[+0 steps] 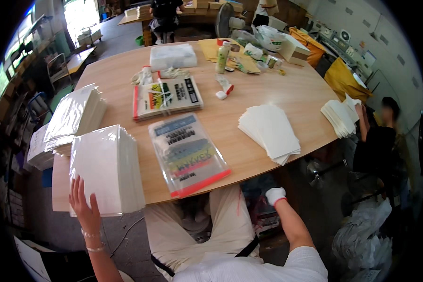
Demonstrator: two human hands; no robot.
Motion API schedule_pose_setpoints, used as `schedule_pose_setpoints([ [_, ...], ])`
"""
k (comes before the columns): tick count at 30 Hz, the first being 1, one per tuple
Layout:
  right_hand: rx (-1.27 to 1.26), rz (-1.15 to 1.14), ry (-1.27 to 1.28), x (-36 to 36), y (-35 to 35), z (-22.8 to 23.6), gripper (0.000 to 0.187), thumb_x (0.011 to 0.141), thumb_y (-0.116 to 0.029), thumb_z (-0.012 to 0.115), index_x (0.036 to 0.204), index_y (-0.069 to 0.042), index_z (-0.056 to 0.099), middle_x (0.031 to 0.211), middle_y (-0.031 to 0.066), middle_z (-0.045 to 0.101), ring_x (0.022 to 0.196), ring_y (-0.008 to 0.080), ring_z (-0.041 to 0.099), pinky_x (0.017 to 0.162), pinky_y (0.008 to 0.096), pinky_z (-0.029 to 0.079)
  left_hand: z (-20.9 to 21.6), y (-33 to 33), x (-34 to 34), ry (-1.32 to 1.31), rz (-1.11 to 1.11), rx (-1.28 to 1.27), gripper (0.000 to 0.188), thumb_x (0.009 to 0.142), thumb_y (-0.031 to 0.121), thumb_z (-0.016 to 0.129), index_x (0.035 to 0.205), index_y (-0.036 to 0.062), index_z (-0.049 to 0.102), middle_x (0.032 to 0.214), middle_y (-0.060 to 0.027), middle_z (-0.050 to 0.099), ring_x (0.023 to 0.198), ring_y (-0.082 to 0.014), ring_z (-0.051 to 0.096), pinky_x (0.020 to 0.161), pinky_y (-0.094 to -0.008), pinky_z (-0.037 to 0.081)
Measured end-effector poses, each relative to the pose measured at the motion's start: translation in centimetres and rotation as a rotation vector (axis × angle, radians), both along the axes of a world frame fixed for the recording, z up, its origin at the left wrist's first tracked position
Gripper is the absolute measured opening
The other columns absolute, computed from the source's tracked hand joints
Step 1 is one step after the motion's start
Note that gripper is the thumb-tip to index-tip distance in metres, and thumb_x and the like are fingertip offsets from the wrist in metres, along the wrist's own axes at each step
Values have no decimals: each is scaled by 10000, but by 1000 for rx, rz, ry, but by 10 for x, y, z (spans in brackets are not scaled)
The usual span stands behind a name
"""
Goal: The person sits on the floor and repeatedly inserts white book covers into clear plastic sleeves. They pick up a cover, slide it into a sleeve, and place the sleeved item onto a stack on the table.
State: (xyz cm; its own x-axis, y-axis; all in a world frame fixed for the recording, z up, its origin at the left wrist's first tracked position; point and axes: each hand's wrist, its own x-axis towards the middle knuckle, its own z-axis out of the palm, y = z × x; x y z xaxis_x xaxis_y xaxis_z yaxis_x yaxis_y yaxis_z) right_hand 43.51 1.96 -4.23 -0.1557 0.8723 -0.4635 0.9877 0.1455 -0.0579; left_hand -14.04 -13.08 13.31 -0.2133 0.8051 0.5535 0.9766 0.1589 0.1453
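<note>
My left hand (83,205) is bare, its fingers apart, at the near left corner of a tall stack of white sheets in clear plastic sleeves (96,162). The fingertips overlap the stack's edge; whether they press on it I cannot tell. My right hand (276,196), in a white glove with a red cuff, hangs below the table's front edge, right of my lap. Its fingers are too small and bunched to read. Between the hands, a clear printed plastic bag (188,155) with a red edge lies flat on the table. To its right is a fanned pile of white sheets (270,131).
A bundle of printed bags (169,96) lies under white gloves (176,73). Farther back are a plastic-wrapped stack (174,56), a green bottle (222,57) and a white box (293,49). Another person (378,141) sits at the right, handling white sheets (338,117).
</note>
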Motion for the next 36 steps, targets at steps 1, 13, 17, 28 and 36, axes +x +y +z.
schedule_pose_setpoints([
  [1, -35, -123, -131, 15, -4, 24, 212, 727, -270, 578, 854, -108, 625, 883, 151, 627, 847, 249, 616, 722, 371, 479, 4, 1, 20, -104, -116, 207, 308, 853, 93, 481, 1149, 11, 493, 1144, -144, 537, 1053, -288, 500, 887, -401, 375],
  [13, 743, 10, 211, 29, 78, 71, 222, 741, -235, 598, 893, -74, 574, 809, 129, 593, 756, 319, 570, 629, 421, 451, -128, 134, 210, -286, -438, -351, 312, 775, 130, 546, 1067, 23, 514, 1191, -205, 456, 1036, -369, 467, 829, -451, 422],
  [17, 677, -166, 288, 27, 83, 90, 241, 769, -257, 590, 888, -48, 571, 804, 165, 621, 754, 325, 593, 638, 402, 463, -137, 146, 220, 1, -294, -552, 372, 745, 163, 533, 1083, 9, 517, 1198, -203, 455, 1062, -347, 441, 796, -437, 421],
  [28, 272, -1170, 1343, 102, 148, 71, 168, 834, -293, 552, 868, -135, 507, 662, -5, 464, 489, 98, 438, 417, 237, 381, -142, 173, 211, 35, -293, -355, 141, 669, 121, 600, 789, 64, 553, 846, -89, 521, 821, -248, 532, 725, -365, 435],
  [36, 312, -724, 1673, 26, 12, 114, 386, 892, -165, 436, 1239, -4, 386, 1118, 110, 527, 1005, 182, 528, 793, 302, 463, -159, 174, 180, -350, -394, -240, 178, 722, 44, 528, 883, 50, 602, 957, -102, 585, 905, -284, 534, 781, -378, 441],
])
